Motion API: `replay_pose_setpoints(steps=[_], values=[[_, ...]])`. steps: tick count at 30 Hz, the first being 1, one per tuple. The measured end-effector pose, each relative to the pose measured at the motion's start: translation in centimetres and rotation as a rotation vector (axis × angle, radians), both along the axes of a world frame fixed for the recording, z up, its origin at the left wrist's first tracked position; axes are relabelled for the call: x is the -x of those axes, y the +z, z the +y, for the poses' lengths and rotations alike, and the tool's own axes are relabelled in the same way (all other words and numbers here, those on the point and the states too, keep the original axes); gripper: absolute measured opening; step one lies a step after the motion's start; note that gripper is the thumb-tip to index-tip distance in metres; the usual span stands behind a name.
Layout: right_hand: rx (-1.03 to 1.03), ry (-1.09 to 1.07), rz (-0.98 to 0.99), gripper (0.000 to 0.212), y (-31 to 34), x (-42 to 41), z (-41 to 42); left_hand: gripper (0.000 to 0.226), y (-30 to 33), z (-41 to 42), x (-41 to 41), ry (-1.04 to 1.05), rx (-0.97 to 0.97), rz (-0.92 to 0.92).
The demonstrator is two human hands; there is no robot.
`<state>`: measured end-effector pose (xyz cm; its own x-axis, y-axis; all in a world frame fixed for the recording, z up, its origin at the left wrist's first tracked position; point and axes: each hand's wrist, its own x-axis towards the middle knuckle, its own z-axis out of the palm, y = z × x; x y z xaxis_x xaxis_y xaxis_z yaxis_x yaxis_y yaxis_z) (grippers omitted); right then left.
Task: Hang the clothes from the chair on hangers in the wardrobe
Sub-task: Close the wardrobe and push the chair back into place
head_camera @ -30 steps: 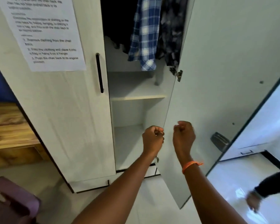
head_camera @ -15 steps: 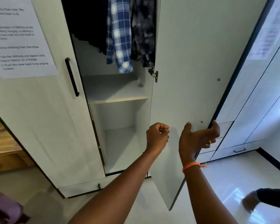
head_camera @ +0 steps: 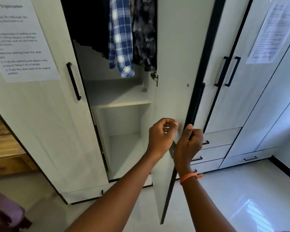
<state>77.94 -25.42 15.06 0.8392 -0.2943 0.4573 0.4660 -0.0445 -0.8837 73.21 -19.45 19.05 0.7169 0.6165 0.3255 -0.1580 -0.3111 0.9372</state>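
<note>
Left hand: the left hand [head_camera: 161, 136] is at about 5 o'clock from the picture centre, in front of the inner face of the open door. Its fingers are curled into a loose fist and hold nothing that I can see.
Right hand: the right hand [head_camera: 189, 143] is just beside the left one, at its 3 o'clock. Its fingers are curled round the free edge of the open door [head_camera: 174, 64], with the thumb straight up along this edge.
Wristband: an orange wristband [head_camera: 190, 177] is on the right wrist.
Wardrobe: the wardrobe [head_camera: 117, 114] is open in the middle of the picture; a bare shelf [head_camera: 120, 99] crosses it.
Clothes: at 12 o'clock, above the shelf, hang a black garment [head_camera: 89, 22], a blue checked shirt [head_camera: 120, 39] and a dark patterned shirt [head_camera: 145, 30], side by side. Hangers are out of the picture.
Closed door: at 9 o'clock, with a black handle [head_camera: 73, 81] and a printed sheet [head_camera: 22, 41] on it; the text is blurred.
Chair: a purple seat [head_camera: 5, 213] shows partly at 8 o'clock. Whether clothes are on it, I cannot tell.
Second wardrobe: at 3 o'clock, closed, with another sheet [head_camera: 273, 30] on its door.
</note>
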Motion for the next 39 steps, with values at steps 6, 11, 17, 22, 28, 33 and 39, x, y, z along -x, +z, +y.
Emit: replay_pose_setpoints(steps=[6,11,17,22,28,33,39], values=[[-0.044,0.306,0.007,0.026,1.7,4.7,3.9,0.016,0.6,3.5,4.8,0.159,-0.174,-0.015],[0.245,0.351,-0.064,0.029,2.8,5.2,8.1,0.017,1.1,8.1,8.0,0.3,-0.191,0.021],[0.245,0.693,0.012,0.028,5.8,6.1,13.9,0.03,1.9,13.9,10.5,0.504,-0.253,0.069],[0.234,0.713,0.072,0.018,6.5,6.5,20.6,0.029,2.5,19.9,12.0,0.559,-0.222,0.094],[0.131,0.726,0.209,0.005,6.6,6.0,26.2,0.025,2.1,27.6,12.1,0.649,-0.183,0.141],[0.169,0.739,0.161,0.018,6.8,4.3,30.0,0.033,1.9,32.9,8.9,0.664,-0.104,0.133],[0.126,0.789,0.068,0.013,5.6,2.1,34.0,0.044,3.1,36.5,5.0,0.643,-0.064,0.094]])
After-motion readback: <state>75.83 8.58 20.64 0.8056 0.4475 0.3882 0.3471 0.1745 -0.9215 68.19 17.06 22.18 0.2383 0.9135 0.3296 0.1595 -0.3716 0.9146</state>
